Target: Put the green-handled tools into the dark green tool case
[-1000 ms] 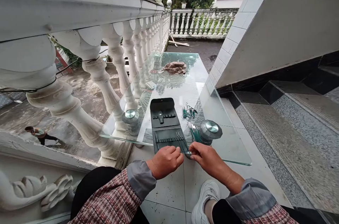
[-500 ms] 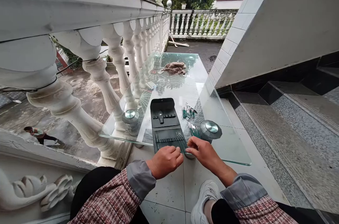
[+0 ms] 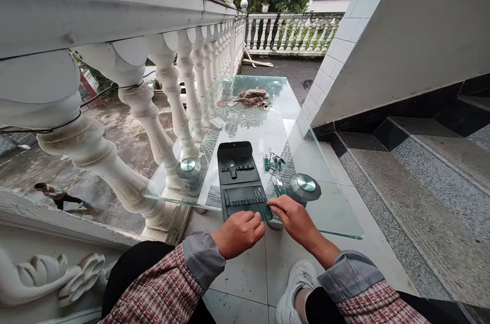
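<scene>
A black fold-out tool case [image 3: 240, 181] lies open at the near edge of the glass table. Slim metal tools [image 3: 262, 202] stand in its elastic loops, mostly on the right side, and a dark piece with a rounded head [image 3: 232, 168] sits in the upper panel. My left hand [image 3: 242, 233] is closed, thumb and finger pinched on the case's near edge. Beside the case's right edge, close to the slim tools, my right hand [image 3: 293, 217] has its fingers stretched out; its fingertips partly hide what they touch.
Nail clippers and small green-handled tools [image 3: 273, 162] lie right of the case, with more slim tools [image 3: 278, 186] nearer me. Round metal-capped table supports [image 3: 304, 187] flank it. A crumpled brown cloth [image 3: 251, 98] lies farther back. A balustrade [image 3: 153, 104] borders the left, stairs [image 3: 429, 160] the right.
My right hand has shifted slightly up and left along the case's right edge, and its curled fingers have straightened. My left hand stays where it was.
</scene>
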The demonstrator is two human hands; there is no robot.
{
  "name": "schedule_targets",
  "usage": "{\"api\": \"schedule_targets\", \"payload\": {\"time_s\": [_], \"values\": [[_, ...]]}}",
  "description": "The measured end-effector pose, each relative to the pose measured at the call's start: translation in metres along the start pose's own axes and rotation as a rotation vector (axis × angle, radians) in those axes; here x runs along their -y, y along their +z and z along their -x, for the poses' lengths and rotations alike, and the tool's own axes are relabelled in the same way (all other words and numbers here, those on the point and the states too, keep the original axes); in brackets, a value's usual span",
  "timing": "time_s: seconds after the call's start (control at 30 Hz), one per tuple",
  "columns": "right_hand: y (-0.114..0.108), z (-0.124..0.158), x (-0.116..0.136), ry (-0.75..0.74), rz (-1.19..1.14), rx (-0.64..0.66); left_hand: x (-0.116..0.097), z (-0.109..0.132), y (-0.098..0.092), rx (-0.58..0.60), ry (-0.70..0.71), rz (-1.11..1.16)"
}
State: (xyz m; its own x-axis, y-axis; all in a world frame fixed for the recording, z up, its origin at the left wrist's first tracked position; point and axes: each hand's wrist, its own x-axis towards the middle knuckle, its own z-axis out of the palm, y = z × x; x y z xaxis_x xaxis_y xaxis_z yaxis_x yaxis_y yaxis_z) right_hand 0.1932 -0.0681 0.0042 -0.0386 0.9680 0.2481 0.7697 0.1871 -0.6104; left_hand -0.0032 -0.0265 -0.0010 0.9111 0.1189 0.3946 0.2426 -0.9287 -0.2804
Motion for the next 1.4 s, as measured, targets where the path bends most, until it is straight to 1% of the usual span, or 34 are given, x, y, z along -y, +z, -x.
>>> {"api": "schedule_targets", "payload": {"time_s": [0.07, 0.17, 0.33, 0.53, 0.6, 0.67, 0.73, 0.77, 0.83, 0.87, 0.97, 1.07, 1.2, 1.4], "values": [[0.003, 0.006, 0.002, -0.068, 0.095, 0.014, 0.0, 0.0, 0.001, -0.009, 0.001, 0.001], [0.006, 0.014, 0.007, -0.126, 0.212, 0.008, 0.0, 0.001, 0.001, 0.004, 0.006, 0.005], [0.008, 0.021, 0.009, -0.152, 0.241, -0.012, -0.001, 0.002, 0.001, 0.014, -0.008, 0.002], [0.01, 0.024, 0.012, -0.144, 0.229, -0.013, 0.0, 0.001, -0.001, -0.011, 0.006, 0.01], [0.003, 0.021, 0.01, -0.13, 0.182, -0.033, 0.001, 0.001, -0.002, -0.027, 0.013, 0.012], [-0.01, 0.017, 0.004, -0.078, 0.14, -0.107, 0.002, 0.0, -0.003, -0.033, 0.019, 0.017], [-0.026, 0.011, -0.008, 0.02, 0.137, -0.2, 0.003, -0.001, -0.003, -0.026, 0.02, 0.025], [-0.033, 0.009, -0.015, 0.08, 0.157, -0.222, 0.004, -0.001, -0.003, -0.026, 0.019, 0.029], [-0.042, 0.005, -0.03, 0.16, 0.222, -0.185, 0.004, -0.002, -0.003, -0.043, 0.016, 0.033], [-0.044, 0.004, -0.036, 0.168, 0.259, -0.151, 0.004, -0.002, -0.003, -0.06, 0.014, 0.033], [-0.039, 0.001, -0.046, 0.095, 0.332, -0.077, 0.004, -0.002, -0.003, -0.099, 0.013, 0.026], [-0.03, -0.002, -0.044, 0.041, 0.383, -0.055, 0.005, -0.001, -0.002, -0.121, 0.027, 0.017], [-0.026, -0.004, -0.039, 0.013, 0.464, -0.02, 0.008, 0.0, 0.001, -0.2, 0.046, 0.017], [-0.027, 0.006, -0.043, -0.026, 0.547, -0.066, 0.012, -0.005, 0.004, -0.264, 0.049, 0.068]]}}
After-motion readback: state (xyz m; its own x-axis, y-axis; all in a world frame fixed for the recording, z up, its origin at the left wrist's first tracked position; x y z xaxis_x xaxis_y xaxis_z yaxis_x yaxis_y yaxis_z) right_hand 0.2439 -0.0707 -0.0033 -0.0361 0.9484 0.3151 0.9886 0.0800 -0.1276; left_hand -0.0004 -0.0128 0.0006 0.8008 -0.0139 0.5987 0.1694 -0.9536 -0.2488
